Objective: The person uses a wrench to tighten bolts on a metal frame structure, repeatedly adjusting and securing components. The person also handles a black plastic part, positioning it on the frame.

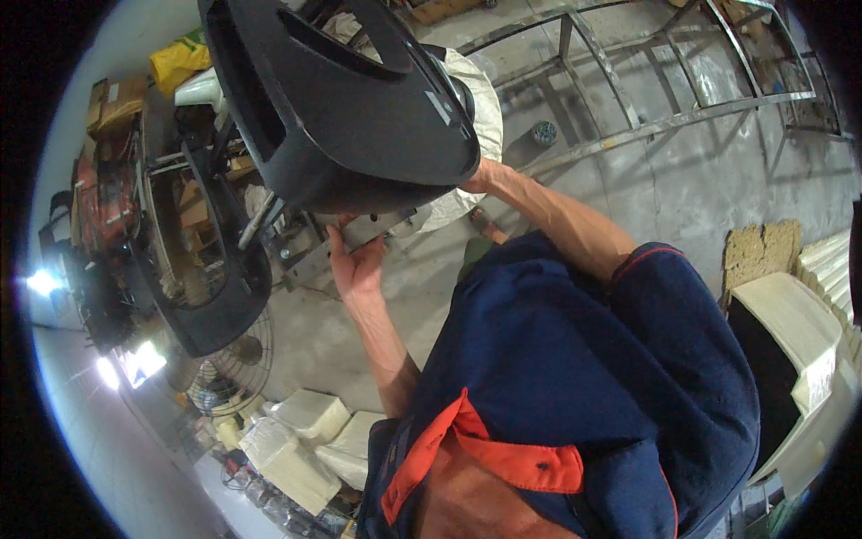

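Note:
A large black moulded shell with long openings fills the upper middle, raised in front of me. Below its near edge runs a grey metal bar with a hole in it. My left hand is at this bar, palm up, with the thumb and curled fingers closed about its edge. The thumb tip reaches up close to the shell's underside. At the shell's right lower corner is my right hand, touching its rim. Its fingers are hidden behind the shell.
A second black curved frame stands at left, near a wire fan. A long welded metal frame lies on the floor at upper right. White wrapped blocks sit lower left, and a wrapped panel leans at right.

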{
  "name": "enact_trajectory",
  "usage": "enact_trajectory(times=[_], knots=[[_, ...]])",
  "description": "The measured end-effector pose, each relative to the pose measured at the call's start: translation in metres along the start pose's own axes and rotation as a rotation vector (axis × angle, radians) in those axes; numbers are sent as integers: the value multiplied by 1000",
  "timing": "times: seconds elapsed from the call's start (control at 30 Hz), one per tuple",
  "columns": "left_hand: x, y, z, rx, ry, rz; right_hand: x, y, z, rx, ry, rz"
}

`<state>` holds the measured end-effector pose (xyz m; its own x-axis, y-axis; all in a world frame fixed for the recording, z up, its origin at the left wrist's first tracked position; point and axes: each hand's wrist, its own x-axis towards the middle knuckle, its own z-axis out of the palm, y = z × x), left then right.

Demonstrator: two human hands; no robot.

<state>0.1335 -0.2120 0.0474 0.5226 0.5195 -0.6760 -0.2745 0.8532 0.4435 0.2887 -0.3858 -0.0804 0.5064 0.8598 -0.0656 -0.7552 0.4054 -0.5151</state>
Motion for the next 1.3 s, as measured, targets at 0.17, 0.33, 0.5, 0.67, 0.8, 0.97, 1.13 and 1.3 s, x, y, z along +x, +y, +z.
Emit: enact_trajectory(times=[0.17, 0.33, 0.5, 0.67, 0.8, 0.97, 1.13, 1.3], knots=[[8, 2, -13, 26, 6, 24, -2, 6, -3, -45, 6, 18], [-12, -18, -22, 43, -398, 12, 3, 17, -19, -101, 22, 78], [27, -37, -99, 369, -497, -60, 13, 37, -40, -145, 49, 173], [53, -59, -60, 265, -422, -107, 22, 42, -53, -500, 67, 122], [59, -73, -37, 682, -211, 56, 11, 24, -47, -660, 51, 35], [73, -61, -39, -84, 107, -120, 11, 15, -37, -345, 1, 72], [104, -57, -57, -192, 107, -223, 12, 12, -31, -278, -13, 58], [110, -55, -58, -176, 63, -255, 12, 13, -26, -271, -28, 17]])
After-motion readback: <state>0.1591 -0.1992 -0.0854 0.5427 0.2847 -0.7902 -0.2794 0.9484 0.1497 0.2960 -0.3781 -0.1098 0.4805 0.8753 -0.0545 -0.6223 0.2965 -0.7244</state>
